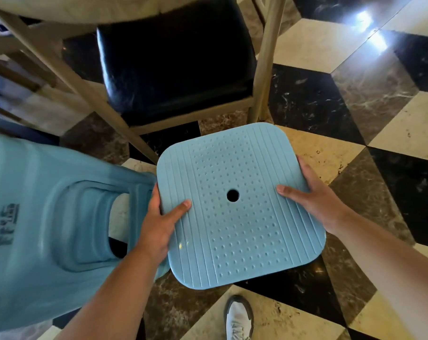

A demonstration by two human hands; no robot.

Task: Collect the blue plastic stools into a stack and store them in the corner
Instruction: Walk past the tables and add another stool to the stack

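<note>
Both hands grasp a blue stool (240,204) by its seat edges, the left hand (159,224) on the left rim, the right hand (313,195) on the right rim, above the checkered floor (355,99). Another stool (48,224) lies tilted at left, near a black-cushioned chair (176,62).

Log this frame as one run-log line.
phase: carrying | left hand: grips blue stool seat edge | right hand: grips opposite edge | second stool: at left | stacked: cannot tell

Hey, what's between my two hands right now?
In the head view, the blue stool's seat spans between the left hand and the right hand, which grip its opposite edges.
</note>
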